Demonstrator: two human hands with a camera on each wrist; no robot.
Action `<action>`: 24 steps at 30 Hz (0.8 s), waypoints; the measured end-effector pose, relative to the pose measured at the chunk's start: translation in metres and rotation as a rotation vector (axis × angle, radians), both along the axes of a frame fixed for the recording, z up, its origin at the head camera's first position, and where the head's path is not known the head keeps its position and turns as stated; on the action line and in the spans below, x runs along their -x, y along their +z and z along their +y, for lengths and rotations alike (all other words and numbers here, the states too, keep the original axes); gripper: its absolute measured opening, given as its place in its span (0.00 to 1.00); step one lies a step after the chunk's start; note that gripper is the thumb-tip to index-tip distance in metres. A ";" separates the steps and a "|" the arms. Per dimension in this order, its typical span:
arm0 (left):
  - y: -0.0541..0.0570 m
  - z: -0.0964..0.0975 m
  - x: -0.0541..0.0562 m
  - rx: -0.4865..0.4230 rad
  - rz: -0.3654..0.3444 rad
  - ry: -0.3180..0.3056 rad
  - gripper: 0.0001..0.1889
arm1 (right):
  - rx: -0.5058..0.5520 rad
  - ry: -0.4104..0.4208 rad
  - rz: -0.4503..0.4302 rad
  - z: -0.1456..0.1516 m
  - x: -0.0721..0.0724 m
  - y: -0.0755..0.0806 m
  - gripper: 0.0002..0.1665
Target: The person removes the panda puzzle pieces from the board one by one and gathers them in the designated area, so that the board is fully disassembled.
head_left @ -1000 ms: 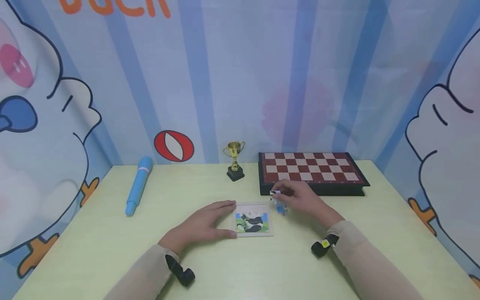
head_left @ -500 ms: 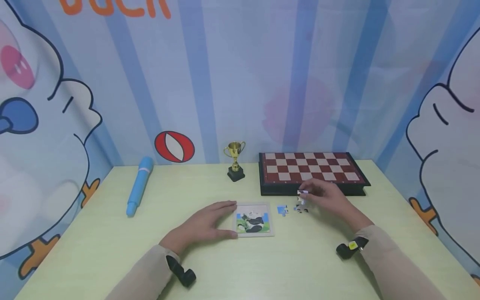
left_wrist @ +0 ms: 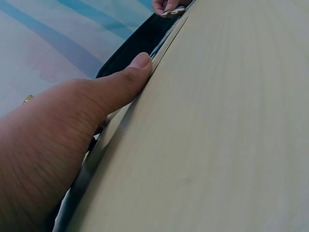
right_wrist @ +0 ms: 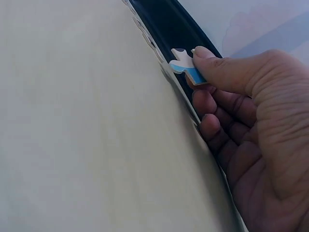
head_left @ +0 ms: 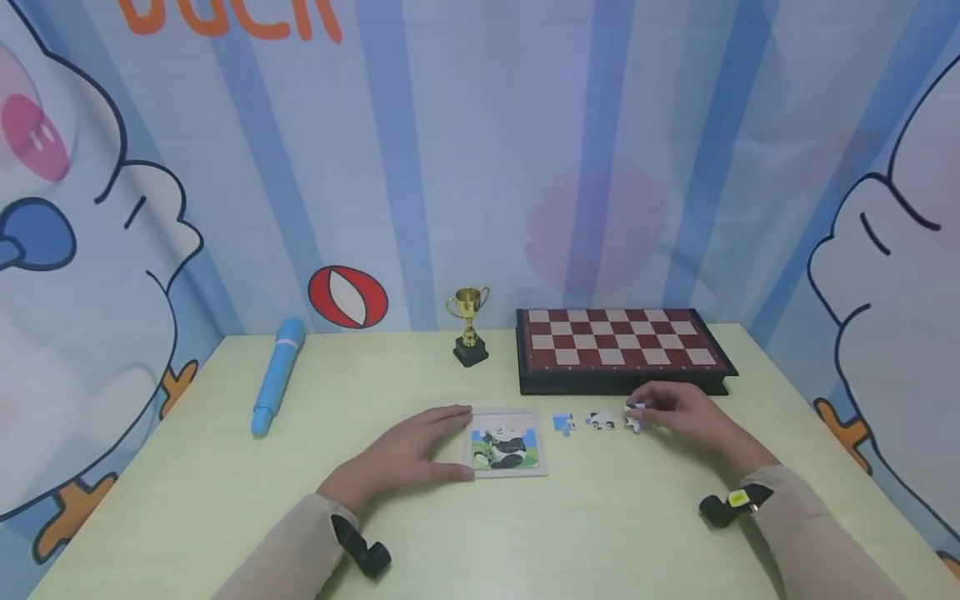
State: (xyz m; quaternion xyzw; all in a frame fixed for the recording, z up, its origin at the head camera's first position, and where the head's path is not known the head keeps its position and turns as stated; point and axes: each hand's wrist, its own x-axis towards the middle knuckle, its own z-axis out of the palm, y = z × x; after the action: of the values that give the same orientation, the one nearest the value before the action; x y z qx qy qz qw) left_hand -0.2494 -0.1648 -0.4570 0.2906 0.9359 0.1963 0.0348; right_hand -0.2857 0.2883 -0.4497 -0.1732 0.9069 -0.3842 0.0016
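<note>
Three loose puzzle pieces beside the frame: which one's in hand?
The rightmost piece, white with blue, pinched in the right hand. The mostly blue piece and the panda-face piece lie to its left, untouched.

In the head view, one word stands in large orange letters (head_left: 266, 32) at the upper left of the striped blue cloth (head_left: 495, 125) behind the table. The top edge cuts through it, so the lower parts of four letters show: the first has a rounded bottom and could be a D or a U, then come a U, a C and a K, so it most likely reads "DUCK". A small yellow label (head_left: 738, 498) sits on the black strap (head_left: 761, 493) at the right sleeve; its print is too small to read. Tiny pale marks along the near edge of the chessboard (head_left: 626, 337) are likewise unreadable.
</note>
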 end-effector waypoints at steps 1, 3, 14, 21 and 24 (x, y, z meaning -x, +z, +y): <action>0.000 0.000 0.000 -0.002 -0.002 0.000 0.50 | 0.006 0.003 -0.001 0.000 0.000 0.000 0.11; 0.000 0.000 -0.001 -0.004 0.000 -0.004 0.50 | 0.016 0.004 -0.006 0.000 -0.001 -0.001 0.11; 0.000 0.000 0.000 0.006 -0.003 0.008 0.50 | -0.105 -0.032 0.002 -0.002 0.001 0.001 0.09; -0.002 -0.001 0.001 0.004 -0.004 0.007 0.50 | -0.158 -0.018 0.056 0.000 0.001 0.001 0.07; -0.004 -0.001 0.002 0.005 0.002 0.003 0.51 | -0.163 -0.017 0.073 0.001 0.002 -0.001 0.07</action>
State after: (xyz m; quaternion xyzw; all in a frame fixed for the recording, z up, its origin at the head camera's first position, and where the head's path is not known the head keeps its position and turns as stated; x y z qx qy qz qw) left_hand -0.2510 -0.1658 -0.4605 0.2892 0.9368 0.1938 0.0344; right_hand -0.2877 0.2896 -0.4504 -0.1788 0.9361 -0.3023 -0.0203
